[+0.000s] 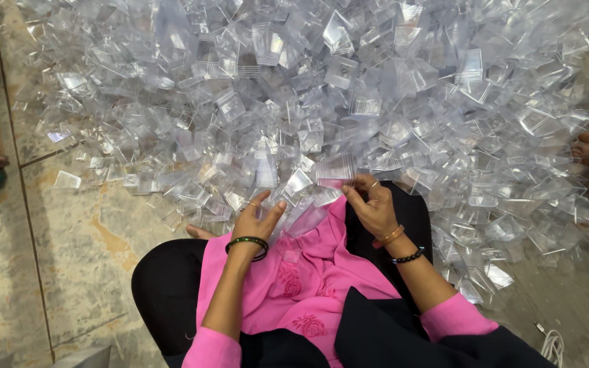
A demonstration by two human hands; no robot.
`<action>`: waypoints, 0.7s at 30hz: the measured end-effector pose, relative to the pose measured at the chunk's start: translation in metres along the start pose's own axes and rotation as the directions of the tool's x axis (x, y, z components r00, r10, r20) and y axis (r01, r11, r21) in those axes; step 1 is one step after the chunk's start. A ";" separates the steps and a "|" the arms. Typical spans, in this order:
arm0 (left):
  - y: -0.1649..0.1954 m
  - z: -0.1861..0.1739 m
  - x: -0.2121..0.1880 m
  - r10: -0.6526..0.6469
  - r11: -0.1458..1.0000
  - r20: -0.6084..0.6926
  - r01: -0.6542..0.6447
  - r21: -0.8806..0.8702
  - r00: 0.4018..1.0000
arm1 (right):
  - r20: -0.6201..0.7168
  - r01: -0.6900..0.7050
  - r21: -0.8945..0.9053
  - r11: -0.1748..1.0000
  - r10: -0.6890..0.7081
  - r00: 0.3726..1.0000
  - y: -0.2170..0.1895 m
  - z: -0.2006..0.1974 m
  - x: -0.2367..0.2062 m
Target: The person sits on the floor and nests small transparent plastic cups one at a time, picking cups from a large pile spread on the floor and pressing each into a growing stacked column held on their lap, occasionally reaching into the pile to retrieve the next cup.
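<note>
Pink-sleeved, both hands work over the lap: left hand point(257, 219) pinches a clear piece point(303, 217); right hand point(371, 204) grips another point(336, 170), lifted off the floor's point(69, 259) pile point(349, 88).

pile point(349, 88): we see clear plastic packaging pieces, small square boxes and lids, heaped across the floor point(69, 259) from its far edge to mid.
stray piece point(67, 180): one clear, lying apart at the pile's left edge.
labels/signs/screens: we see none.
</note>
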State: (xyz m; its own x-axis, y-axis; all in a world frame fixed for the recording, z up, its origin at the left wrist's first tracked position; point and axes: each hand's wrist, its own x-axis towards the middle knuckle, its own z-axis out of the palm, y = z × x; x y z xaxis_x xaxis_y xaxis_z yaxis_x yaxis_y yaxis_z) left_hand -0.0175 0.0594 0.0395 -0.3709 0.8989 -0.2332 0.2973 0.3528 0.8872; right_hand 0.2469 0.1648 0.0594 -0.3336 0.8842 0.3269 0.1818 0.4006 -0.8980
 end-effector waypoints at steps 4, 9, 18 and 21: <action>0.015 0.003 -0.016 0.160 0.986 0.102 -0.163 0.022 0.982 | 0.210 -0.014 0.058 0.998 0.001 0.978 -0.016 0.012 -0.012; 0.004 0.017 -0.039 0.335 0.942 0.284 -0.319 -0.104 0.898 | 0.577 -0.087 0.109 0.990 0.009 0.817 -0.048 0.037 -0.023; -0.029 0.013 -0.046 -0.187 0.714 0.187 0.265 -0.649 0.964 | 0.403 0.455 -0.878 0.150 -0.285 0.870 0.018 -0.001 0.142; -0.036 0.011 -0.043 -0.260 0.751 0.151 0.298 -0.590 0.954 | 0.467 0.472 -0.880 0.057 -0.083 0.880 0.033 0.002 0.163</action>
State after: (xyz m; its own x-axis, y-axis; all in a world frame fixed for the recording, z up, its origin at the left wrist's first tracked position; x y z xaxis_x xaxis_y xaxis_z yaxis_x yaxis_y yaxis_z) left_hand -0.0027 0.0104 0.0133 -0.2978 0.8049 -0.5133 -0.4062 0.3798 0.8311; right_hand 0.1967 0.3215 0.0820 -0.7407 0.6332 0.2245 0.6666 0.6514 0.3623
